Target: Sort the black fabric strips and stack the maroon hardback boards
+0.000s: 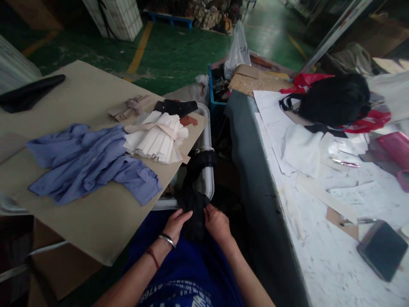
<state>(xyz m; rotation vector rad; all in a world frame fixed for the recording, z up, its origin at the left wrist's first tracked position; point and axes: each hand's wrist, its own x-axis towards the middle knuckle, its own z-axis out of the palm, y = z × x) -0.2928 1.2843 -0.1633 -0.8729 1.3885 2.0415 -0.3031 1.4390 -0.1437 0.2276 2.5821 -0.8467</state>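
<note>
Our left hand [175,224] and right hand [218,224] are closing thumb and fingers on opposite edges of the black cloth [195,219], which is trailing over the white bin [209,181] near its corner.

This looks like a factory workshop: beyond the tan board [79,94], yellow lines [140,47] mark a green floor [179,51], with a blue pallet [171,20] farther back; on the board lies a tied bundle of white strips [151,144].
</note>
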